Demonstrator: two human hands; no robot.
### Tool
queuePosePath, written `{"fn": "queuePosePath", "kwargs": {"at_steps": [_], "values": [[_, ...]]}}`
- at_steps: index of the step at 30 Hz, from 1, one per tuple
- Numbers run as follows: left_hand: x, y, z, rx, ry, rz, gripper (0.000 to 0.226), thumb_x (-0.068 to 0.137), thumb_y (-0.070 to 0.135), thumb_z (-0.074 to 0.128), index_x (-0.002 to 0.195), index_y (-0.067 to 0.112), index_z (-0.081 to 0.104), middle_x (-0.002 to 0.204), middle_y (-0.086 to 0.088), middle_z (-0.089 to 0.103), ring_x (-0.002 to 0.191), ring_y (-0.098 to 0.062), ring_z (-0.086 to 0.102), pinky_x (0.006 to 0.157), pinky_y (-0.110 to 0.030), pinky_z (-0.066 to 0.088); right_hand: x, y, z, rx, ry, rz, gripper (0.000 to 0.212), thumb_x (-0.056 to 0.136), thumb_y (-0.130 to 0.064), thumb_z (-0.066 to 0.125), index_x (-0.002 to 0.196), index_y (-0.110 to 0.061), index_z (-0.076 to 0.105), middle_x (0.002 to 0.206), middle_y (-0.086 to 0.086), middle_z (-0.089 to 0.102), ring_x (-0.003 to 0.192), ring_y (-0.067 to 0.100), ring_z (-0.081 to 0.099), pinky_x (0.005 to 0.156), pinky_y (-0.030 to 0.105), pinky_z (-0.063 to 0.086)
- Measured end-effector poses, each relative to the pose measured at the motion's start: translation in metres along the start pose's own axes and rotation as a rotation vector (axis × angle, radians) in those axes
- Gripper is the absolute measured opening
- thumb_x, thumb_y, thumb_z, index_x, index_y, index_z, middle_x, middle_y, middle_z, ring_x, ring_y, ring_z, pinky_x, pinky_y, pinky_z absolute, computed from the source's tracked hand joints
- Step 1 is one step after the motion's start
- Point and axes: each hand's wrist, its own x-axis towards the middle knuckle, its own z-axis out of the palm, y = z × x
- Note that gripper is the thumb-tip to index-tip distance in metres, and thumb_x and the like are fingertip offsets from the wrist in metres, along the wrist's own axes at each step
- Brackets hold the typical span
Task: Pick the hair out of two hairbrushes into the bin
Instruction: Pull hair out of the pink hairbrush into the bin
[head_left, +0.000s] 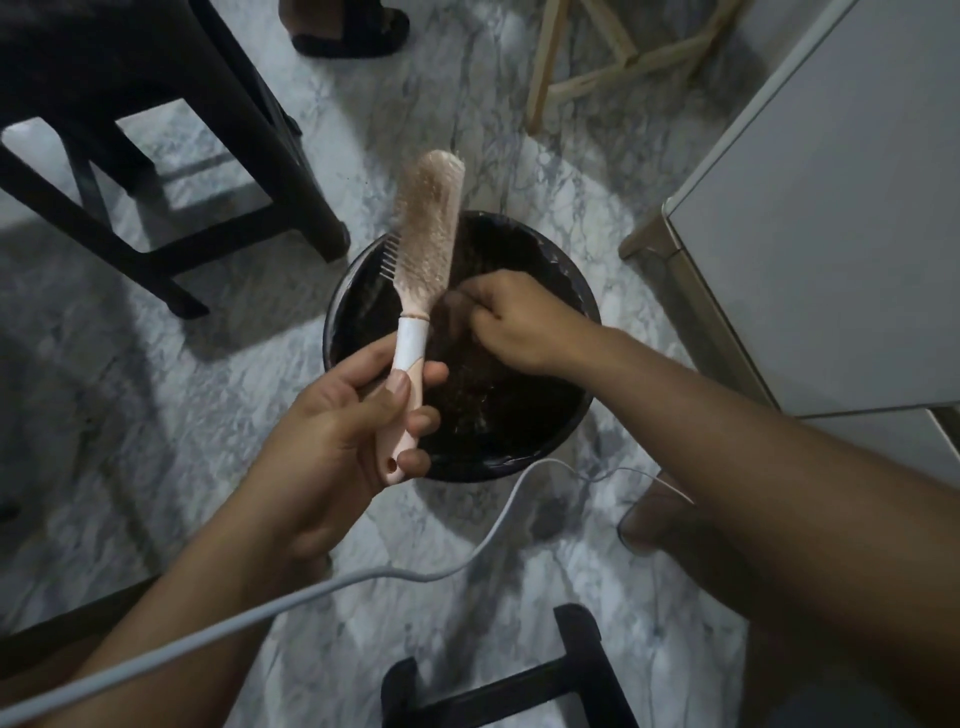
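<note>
Grey-veined white marble floor (218, 395), dim light. At centre, standing on it: round bin lined with a black plastic bag (563, 270), one; landmark for all entries below.

Pink plastic hairbrush with a white band on its handle (428, 249), one in view; a second brush, as the task requires, not visible. Held above the bin's left rim, head tilted up and away, bristle face turned towards the bin, probably so loosened hair drops straight in. Pale fuzz among the bristles; whether hair remains, not clear.

Left hand (337, 426), one: wrapped firmly around the brush handle, thumb across the front, near the bin's lower-left rim.

Right hand (511, 322), one: over the bin's mouth, just beside the brush neck, fingers bunched together and pointing down. Blurred; a tuft pinched there or just being let go, not possible to tell. Judged step: carrying plucked hair down into the bin.

Dark matted mass inside the bin below the right hand, likely hair already dropped.

Grey cable (291, 587), one, trailing across the floor below the bin.

Dark stool legs (249, 171) to the upper left of the bin; pale wooden frame (613, 67) above it; white cabinet (831, 208) to the right; a slippered foot (348, 31) at the far top.
</note>
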Motion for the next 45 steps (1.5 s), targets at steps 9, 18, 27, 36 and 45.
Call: {"fn": "queuePosePath", "kwargs": {"at_steps": [9, 18, 27, 36, 45], "values": [[-0.002, 0.023, -0.013, -0.082, -0.032, 0.226, 0.029, 0.100, 0.010, 0.041, 0.126, 0.014, 0.055, 0.100, 0.002, 0.059, 0.066, -0.007, 0.047, 0.049, -0.018, 0.033, -0.013, 0.029, 0.010, -0.324, -0.326, 0.501, 0.036, 0.102, -0.037, 0.048, 0.112, -0.007, 0.066, 0.115, 0.015, 0.065, 0.107, 0.034, 0.063, 0.085, 0.035, 0.047], [0.002, 0.010, -0.013, -0.025, 0.062, 0.096, 0.037, 0.095, 0.006, 0.048, 0.128, 0.012, 0.062, 0.095, -0.001, 0.067, 0.062, -0.009, 0.051, 0.047, -0.021, 0.036, -0.008, -0.001, -0.011, -0.255, -0.258, 0.320, 0.056, 0.090, -0.014, 0.061, 0.145, -0.013, 0.050, 0.133, 0.011, 0.062, 0.126, 0.028, 0.058, 0.105, 0.036, 0.049], [0.006, 0.004, -0.016, -0.014, 0.113, 0.027, 0.034, 0.098, 0.004, 0.046, 0.127, 0.010, 0.062, 0.093, 0.000, 0.070, 0.061, -0.009, 0.051, 0.046, -0.021, 0.038, -0.005, 0.001, -0.042, -0.309, -0.064, 0.169, 0.041, 0.087, -0.012, 0.070, 0.128, -0.017, 0.068, 0.121, 0.002, 0.071, 0.109, 0.015, 0.066, 0.085, 0.019, 0.045], [0.007, -0.017, -0.010, 0.026, 0.076, -0.028, 0.038, 0.096, 0.005, 0.050, 0.133, 0.011, 0.061, 0.099, -0.005, 0.066, 0.063, -0.011, 0.051, 0.045, -0.023, 0.039, -0.003, -0.025, -0.032, 0.444, 0.224, 0.157, 0.083, 0.081, -0.052, 0.074, 0.151, -0.024, 0.040, 0.139, 0.006, 0.061, 0.116, 0.011, 0.066, 0.096, 0.038, 0.058], [0.005, -0.033, -0.007, 0.086, 0.136, -0.043, 0.037, 0.099, 0.004, 0.052, 0.131, 0.018, 0.064, 0.098, -0.005, 0.068, 0.063, -0.011, 0.051, 0.045, -0.022, 0.039, -0.004, -0.030, -0.035, 0.236, 0.201, 0.165, 0.044, 0.078, -0.024, 0.085, 0.115, -0.003, 0.073, 0.077, 0.012, 0.077, 0.062, 0.015, 0.075, 0.064, 0.029, 0.064]]}}
